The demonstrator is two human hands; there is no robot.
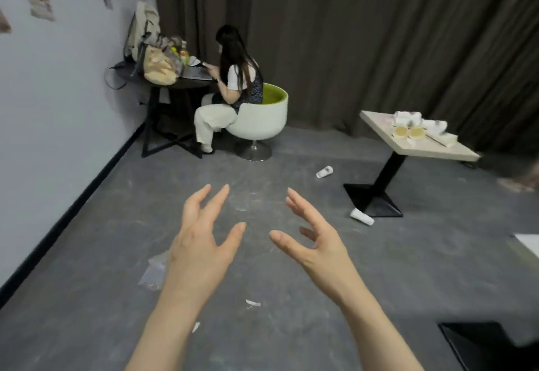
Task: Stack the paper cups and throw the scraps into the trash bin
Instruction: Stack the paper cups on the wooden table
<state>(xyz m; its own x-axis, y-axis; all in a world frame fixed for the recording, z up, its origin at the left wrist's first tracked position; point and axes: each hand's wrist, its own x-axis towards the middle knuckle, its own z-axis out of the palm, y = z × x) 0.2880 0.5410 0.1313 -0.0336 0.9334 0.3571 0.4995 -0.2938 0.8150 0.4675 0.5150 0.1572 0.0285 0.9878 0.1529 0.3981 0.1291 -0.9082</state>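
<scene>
My left hand [201,242] and my right hand [313,239] are held out over the grey floor, fingers spread, both holding nothing. One white paper cup [324,172] lies on its side on the floor ahead. Another white cup [362,216] lies by the black foot of a small square table [379,125]. On that table sit several white cups and two cups with yellow contents [408,131]. A clear plastic scrap [153,273] lies left of my left wrist. Small white paper scraps [252,302] lie between my forearms. No trash bin is in view.
A person sits in a white and green tub chair [262,119] at a dark round table [175,81] piled with bags, far left by the wall. Dark curtains close the back. A black table foot [484,344] is at bottom right.
</scene>
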